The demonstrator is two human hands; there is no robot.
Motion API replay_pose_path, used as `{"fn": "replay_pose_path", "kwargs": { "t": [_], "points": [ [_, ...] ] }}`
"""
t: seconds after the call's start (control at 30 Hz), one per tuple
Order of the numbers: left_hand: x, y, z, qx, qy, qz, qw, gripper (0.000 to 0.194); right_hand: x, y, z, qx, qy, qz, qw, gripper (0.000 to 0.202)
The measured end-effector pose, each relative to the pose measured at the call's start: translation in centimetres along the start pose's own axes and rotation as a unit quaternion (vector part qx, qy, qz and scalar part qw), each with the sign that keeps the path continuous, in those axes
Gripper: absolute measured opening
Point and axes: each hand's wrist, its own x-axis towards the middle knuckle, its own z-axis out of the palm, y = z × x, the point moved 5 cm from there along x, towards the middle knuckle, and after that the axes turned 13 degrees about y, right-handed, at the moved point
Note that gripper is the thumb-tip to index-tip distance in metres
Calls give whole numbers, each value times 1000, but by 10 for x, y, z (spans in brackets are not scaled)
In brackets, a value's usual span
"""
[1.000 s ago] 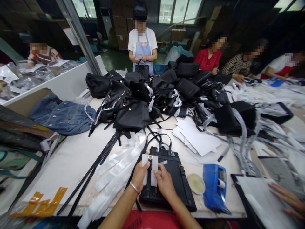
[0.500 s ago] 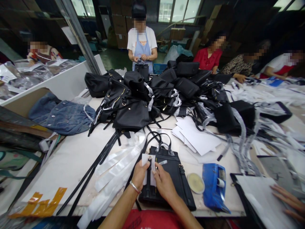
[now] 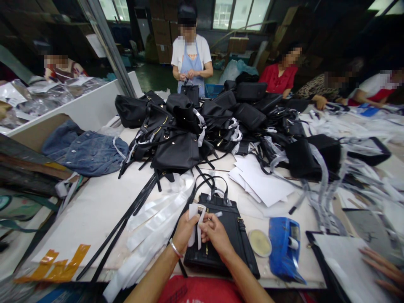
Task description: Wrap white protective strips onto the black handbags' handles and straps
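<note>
A black handbag (image 3: 221,248) lies in front of me near the table's edge, its two handles pointing away. Over its left side, my left hand (image 3: 187,227) pinches a white strip (image 3: 192,210) beside a small gold buckle (image 3: 200,208). My right hand (image 3: 216,233) is closed on the strip's right part, its fingertips close to my left thumb. The black strap under the strip is mostly hidden by my fingers. Long white strips (image 3: 151,227) lie left of the bag.
Black bags (image 3: 176,151) are heaped across the middle. White sheets (image 3: 260,181), a round dish (image 3: 259,243) and a blue tape dispenser (image 3: 284,248) lie to the right. A co-worker's hand (image 3: 383,267) rests at far right. Denim cloth (image 3: 85,149) lies left.
My right fingers have curled in and drawn the strip's right part across the strap. The view has shifted slightly.
</note>
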Motion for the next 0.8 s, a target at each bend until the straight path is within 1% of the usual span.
{"fn": "replay_pose_path", "kwargs": {
  "t": [0.13, 0.2, 0.33, 0.43, 0.57, 0.63, 0.7, 0.77, 0.8],
  "points": [
    [-1, 2, 1, -31, -20, 5, 999, 33, 1, -3, 1, -21, 19, -35, 999, 36],
    [1, -1, 2, -33, -24, 0, 999, 33, 1, -4, 1, -24, 16, -49, 998, 35],
    [6, -7, 3, -14, -13, -10, 1000, 34, 4, -3, 2, -27, 12, -56, 998, 29],
    [4, -5, 5, -9, -25, -13, 1000, 34, 6, -5, 1, -40, 15, -62, 997, 27],
    [-5, 5, 7, -9, -35, 26, 999, 36, 5, -12, -1, -85, 26, -83, 993, 23],
    [-7, 7, 7, 23, -34, 53, 998, 38, 2, -16, 1, -132, 44, -109, 984, 20],
    [-5, 5, 6, 77, -11, 79, 994, 35, -2, -20, 2, -193, 71, -146, 968, 17],
    [-1, 2, 4, 127, 24, 105, 986, 28, -6, -23, 2, -246, 96, -172, 949, 17],
    [1, 0, 3, 144, 34, 116, 982, 25, -7, -24, 1, -262, 96, -175, 944, 20]
  ]
}}
